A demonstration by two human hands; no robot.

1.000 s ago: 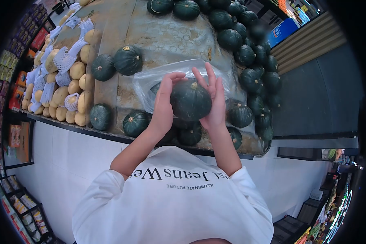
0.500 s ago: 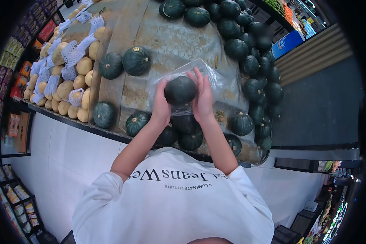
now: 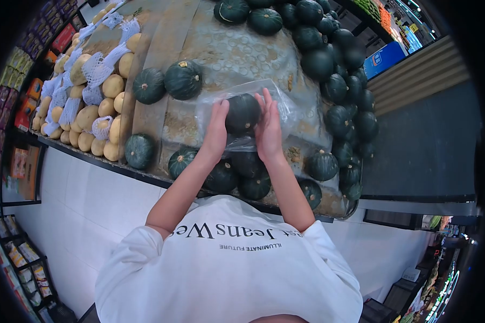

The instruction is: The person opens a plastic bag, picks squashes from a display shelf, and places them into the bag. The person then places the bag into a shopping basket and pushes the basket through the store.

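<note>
A round dark green pumpkin (image 3: 243,112) is held between my two hands above the display stand. My left hand (image 3: 216,129) presses against its left side with the fingers together. On the opposite side, my right hand (image 3: 268,125) cups the pumpkin, fingertips pointing up and away from me. A clear plastic bag (image 3: 283,105) spreads behind and around the pumpkin; whether the pumpkin is inside it I cannot tell. Just under my wrists more pumpkins (image 3: 254,185) lie along the near edge.
Two pumpkins (image 3: 183,79) sit to the left on the grey padded stand (image 3: 221,48). A large heap of pumpkins (image 3: 337,121) lines the right side. Beyond a low divider at left are yellow-brown melons (image 3: 112,86), some in white foam nets (image 3: 96,70).
The pumpkin has turned between my hands, so a pale spot now shows on its near side. My left fingers have shifted a little up along it.
</note>
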